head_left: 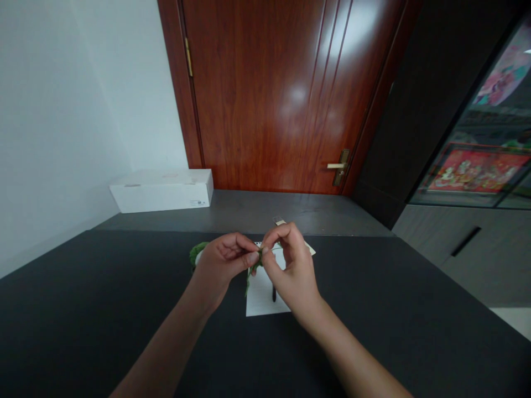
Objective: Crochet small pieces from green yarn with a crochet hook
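Both hands meet above a white sheet of paper on a black table. My left hand is closed in a pinch on a thin green stem-like piece that hangs down toward the paper. My right hand pinches the same green piece from the right, fingers curled. A green leafy clump shows just behind my left hand. A dark pen-like object lies on the paper, partly hidden by my right hand.
A long white box sits at the back left on a grey surface against the wall. A red-brown wooden door with a brass handle stands behind. A dark glass-fronted cabinet is at the right.
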The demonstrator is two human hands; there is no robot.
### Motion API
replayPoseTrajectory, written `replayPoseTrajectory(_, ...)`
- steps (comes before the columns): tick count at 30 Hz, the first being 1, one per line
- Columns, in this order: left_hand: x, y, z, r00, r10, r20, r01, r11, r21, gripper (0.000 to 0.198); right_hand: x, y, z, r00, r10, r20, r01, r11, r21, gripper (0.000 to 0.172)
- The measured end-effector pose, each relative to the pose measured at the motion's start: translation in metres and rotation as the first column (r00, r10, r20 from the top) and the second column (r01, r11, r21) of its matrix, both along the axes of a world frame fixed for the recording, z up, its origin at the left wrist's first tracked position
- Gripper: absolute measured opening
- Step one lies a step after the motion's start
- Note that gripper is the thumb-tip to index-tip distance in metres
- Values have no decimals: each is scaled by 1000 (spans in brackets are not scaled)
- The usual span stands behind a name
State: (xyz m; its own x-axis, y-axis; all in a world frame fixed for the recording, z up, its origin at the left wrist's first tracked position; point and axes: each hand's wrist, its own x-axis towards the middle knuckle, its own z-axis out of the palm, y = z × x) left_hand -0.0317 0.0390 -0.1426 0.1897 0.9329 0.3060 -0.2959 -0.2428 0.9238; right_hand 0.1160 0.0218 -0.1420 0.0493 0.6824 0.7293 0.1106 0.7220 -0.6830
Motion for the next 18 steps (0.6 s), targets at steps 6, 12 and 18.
replayPoseTrajectory(6, 1, 2, -2, 1000, -10, 4, 10, 1000, 16, 19, -6, 0, -2, 996, 1, -87, 0, 1000, 14, 20)
replayPoseTrajectory(12, 2, -1, 2, 1000, 27, -14, -27, 1000, 9, 20, -5, -1, -2, 999, -8, -40, 10, 998, 55, 17)
replayPoseTrajectory(18, 1, -1, 4, 997, 77, -1, -77, 996, 53, 16, -3, -1, -1, 999, 1, 35, -5, 994, 113, 25)
